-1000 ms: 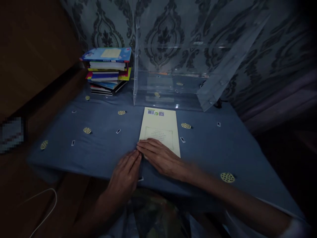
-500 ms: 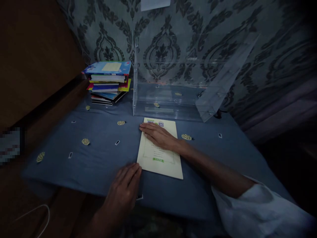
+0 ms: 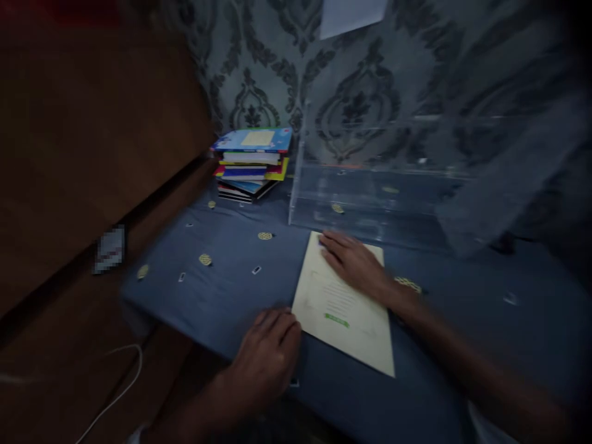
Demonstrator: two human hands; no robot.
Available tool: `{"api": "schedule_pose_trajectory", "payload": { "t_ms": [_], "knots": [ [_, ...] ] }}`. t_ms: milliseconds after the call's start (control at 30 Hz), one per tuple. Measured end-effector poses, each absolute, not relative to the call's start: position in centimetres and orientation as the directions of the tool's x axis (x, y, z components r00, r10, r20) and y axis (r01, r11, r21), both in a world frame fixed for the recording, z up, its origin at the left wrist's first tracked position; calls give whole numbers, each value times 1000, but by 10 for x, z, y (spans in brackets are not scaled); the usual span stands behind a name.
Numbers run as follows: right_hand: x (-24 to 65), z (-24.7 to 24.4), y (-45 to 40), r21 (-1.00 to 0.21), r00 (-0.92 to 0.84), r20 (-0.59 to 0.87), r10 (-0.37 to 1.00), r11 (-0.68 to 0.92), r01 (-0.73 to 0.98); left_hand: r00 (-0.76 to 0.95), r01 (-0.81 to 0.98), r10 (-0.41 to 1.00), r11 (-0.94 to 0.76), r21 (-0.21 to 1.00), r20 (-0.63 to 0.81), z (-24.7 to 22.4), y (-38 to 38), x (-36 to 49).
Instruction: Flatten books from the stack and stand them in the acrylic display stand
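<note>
A thin cream-coloured book (image 3: 340, 336) with small printed lines and a green banner lies flat on the blue cloth. My right hand (image 3: 356, 265) rests across its upper part, fingers stretched out and palm down, covering some of the print. At the book's near left corner is my left hand (image 3: 271, 351), its fingers bent and pressed together on that corner; the thumb's grip is partly hidden. Behind the book stands a clear acrylic rack (image 3: 370, 231) with shelves.
A stack of books (image 3: 252, 157) stands at the back left of the cloth-covered table (image 3: 231, 296). Brown wooden furniture (image 3: 92, 135) borders the left side, with a white cable (image 3: 132, 379) below. Patterned wallpaper (image 3: 356, 105) rises behind, carrying a white sheet (image 3: 354, 15).
The view has swung left, so everything sits further right in the picture. My left fingers have bent more at the book's corner. My right hand still lies on the book.
</note>
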State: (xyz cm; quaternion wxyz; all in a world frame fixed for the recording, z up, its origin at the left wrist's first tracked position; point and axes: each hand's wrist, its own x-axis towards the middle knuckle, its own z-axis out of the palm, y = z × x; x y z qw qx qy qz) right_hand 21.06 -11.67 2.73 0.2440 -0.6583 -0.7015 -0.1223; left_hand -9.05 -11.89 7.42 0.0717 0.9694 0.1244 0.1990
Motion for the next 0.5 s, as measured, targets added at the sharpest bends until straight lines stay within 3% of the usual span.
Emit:
{"api": "schedule_pose_trajectory", "payload": {
  "t_ms": [100,200,367,500],
  "knots": [
    [222,19,-124,-124,3,549,836,78,989,925,264,287,-957,122,248,80,-112,-80],
    [229,17,-134,-134,57,481,875,9,991,944,237,244,-970,57,220,78,-100,-70],
    [223,20,-155,-158,131,392,911,-74,985,975,134,148,-987,90,167,71,-92,-68],
    [218,10,-173,-152,125,404,906,-68,986,987,56,74,-990,126,145,75,-98,-83]
  ]
}}
